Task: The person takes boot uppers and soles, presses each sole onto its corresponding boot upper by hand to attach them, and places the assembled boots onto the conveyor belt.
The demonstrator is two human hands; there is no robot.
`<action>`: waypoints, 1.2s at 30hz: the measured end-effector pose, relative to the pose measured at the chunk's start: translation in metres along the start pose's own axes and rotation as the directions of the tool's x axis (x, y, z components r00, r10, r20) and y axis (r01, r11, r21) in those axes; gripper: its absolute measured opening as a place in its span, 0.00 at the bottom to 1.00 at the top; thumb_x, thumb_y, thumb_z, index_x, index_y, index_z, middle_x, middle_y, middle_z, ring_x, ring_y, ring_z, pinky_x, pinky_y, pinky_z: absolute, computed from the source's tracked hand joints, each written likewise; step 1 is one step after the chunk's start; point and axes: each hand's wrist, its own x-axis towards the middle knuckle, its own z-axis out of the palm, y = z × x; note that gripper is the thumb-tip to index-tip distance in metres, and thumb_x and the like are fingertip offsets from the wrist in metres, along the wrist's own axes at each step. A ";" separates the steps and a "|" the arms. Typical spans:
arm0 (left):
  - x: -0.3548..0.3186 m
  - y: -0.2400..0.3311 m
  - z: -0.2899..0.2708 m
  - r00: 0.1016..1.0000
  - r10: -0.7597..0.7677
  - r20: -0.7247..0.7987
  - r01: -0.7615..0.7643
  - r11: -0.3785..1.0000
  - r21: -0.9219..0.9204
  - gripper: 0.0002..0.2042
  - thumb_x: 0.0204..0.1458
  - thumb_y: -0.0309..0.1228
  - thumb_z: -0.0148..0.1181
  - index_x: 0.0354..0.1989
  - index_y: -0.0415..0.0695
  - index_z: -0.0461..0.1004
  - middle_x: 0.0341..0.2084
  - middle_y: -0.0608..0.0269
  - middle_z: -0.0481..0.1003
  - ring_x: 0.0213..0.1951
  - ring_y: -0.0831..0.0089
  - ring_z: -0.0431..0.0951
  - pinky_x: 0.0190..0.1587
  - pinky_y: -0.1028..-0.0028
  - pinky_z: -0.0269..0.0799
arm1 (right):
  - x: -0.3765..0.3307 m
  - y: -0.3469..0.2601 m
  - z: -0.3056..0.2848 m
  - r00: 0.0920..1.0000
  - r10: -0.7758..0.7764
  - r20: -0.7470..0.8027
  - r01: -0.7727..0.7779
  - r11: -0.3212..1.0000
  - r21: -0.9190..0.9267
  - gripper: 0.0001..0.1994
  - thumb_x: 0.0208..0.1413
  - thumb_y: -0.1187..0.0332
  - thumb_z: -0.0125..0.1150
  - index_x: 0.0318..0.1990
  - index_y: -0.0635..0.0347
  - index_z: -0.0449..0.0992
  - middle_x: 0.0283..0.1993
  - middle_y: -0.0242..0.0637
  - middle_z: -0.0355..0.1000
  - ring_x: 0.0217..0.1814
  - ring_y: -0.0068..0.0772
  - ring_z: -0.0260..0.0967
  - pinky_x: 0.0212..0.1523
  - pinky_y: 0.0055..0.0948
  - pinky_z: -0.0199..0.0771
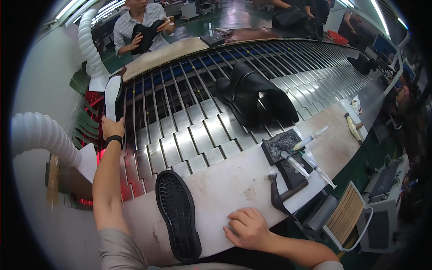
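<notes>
Rods (179, 90) and plates (182, 137) of bare metal, smooth, the plates throwing bright glare; hose (45, 130) in white ribbed plastic, low sheen; boots (252, 90) black, leather-like, soft gloss along the folds. Black sole (174, 211) rubbery and matt, ribbed inside, against the white sole (113, 101), flat and smooth on its pale face; bench (216, 198) pale, stained and scuffed. Pad (275, 146) dark, rough, crumbly-looking; syringe (312, 137) translucent plastic; chair (344, 216) of slatted wood, satin; sleeve (118, 247) grey matt cloth.
</notes>
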 end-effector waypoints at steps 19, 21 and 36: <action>-0.369 0.019 -0.323 0.838 0.544 0.036 0.212 -0.265 -0.941 0.29 0.71 0.45 0.55 0.73 0.39 0.63 0.61 0.56 0.76 0.60 0.64 0.80 0.65 0.61 0.76 | -0.075 -0.084 -0.068 0.958 0.231 0.172 -0.254 0.396 0.882 0.33 0.63 0.75 0.66 0.75 0.63 0.62 0.72 0.45 0.71 0.72 0.39 0.71 0.66 0.39 0.75; -0.416 0.014 -0.335 0.765 0.625 0.155 0.356 -0.209 -0.911 0.35 0.68 0.50 0.61 0.74 0.39 0.60 0.61 0.54 0.75 0.59 0.62 0.80 0.63 0.59 0.78 | -0.085 -0.090 -0.071 0.982 0.184 0.051 -0.069 0.092 0.993 0.30 0.70 0.66 0.61 0.75 0.66 0.60 0.74 0.47 0.68 0.74 0.44 0.69 0.71 0.44 0.71; -0.519 -0.021 -0.246 0.004 0.678 0.735 0.987 0.114 -0.111 0.29 0.74 0.48 0.50 0.68 0.31 0.67 0.62 0.46 0.77 0.63 0.57 0.79 0.68 0.58 0.74 | -0.234 -0.104 -0.038 0.610 0.786 -0.096 -0.115 0.208 0.971 0.21 0.75 0.68 0.58 0.23 0.56 0.71 0.33 0.23 0.70 0.33 0.17 0.62 0.37 0.24 0.65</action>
